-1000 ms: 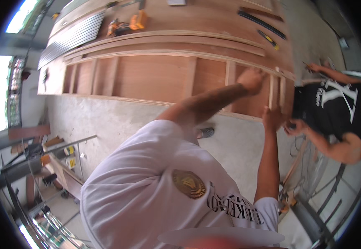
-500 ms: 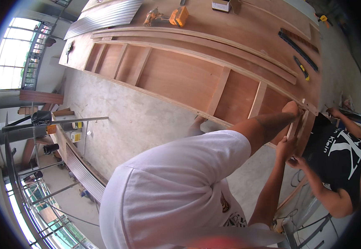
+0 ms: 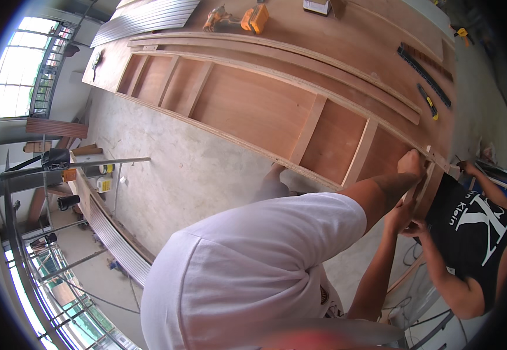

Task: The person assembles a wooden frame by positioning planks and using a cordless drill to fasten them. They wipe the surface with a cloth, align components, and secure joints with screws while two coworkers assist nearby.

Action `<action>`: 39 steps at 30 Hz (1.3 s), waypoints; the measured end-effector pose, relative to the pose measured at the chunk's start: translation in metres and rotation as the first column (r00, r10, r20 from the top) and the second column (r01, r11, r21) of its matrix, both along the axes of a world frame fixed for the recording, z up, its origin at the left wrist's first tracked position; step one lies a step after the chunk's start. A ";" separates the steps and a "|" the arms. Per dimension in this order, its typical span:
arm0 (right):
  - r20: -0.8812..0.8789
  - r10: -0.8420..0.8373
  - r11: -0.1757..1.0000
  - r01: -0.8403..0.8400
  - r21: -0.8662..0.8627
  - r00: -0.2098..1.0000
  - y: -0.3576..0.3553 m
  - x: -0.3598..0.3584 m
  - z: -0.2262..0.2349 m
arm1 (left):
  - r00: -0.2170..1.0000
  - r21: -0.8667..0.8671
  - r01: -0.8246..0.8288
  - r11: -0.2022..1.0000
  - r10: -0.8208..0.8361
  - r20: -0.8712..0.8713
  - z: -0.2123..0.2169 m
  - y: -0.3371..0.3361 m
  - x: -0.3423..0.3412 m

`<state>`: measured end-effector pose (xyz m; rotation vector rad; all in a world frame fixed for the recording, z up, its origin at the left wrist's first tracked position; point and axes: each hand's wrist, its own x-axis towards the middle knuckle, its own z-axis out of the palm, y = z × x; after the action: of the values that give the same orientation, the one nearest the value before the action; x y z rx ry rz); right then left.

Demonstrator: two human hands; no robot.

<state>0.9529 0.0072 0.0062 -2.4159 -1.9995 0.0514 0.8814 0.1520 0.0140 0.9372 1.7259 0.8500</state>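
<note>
At the right end of a long plywood frame (image 3: 315,127) with crosspieces, my left hand (image 3: 411,164) is closed around a short wooden strip (image 3: 419,188). My right hand (image 3: 399,216) grips the strip's lower part, at the frame's near corner. Some of the fingers on both hands are hidden by the wood and by each other. Touching or almost touching my right hand is a hand (image 3: 418,228) of a co-worker in a black sleeveless top (image 3: 469,216). The co-worker's other hand (image 3: 467,167) holds something thin beyond the frame's end.
Long wooden strips (image 3: 277,65) lie on the worktable behind the frame. Also there are an orange power tool (image 3: 215,19), an orange battery pack (image 3: 255,18), a yellow-black utility knife (image 3: 428,102) and a dark ribbed strip (image 3: 424,76). Metal scaffold poles (image 3: 113,162) stand at left.
The view has shifted slightly. My right hand has drawn a little closer to the frame's corner, and both hands keep hold of the strip. The co-worker leans in the same place.
</note>
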 end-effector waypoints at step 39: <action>-0.116 -0.098 0.943 0.055 -0.328 0.988 0.016 -0.002 0.058 | 0.783 0.245 0.578 0.778 -0.444 -0.436 -0.019 -0.050 -0.041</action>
<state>0.9504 0.0231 0.0644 -2.5919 -1.9698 0.5678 0.8402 0.1023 -0.0047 1.8281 1.4828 0.6567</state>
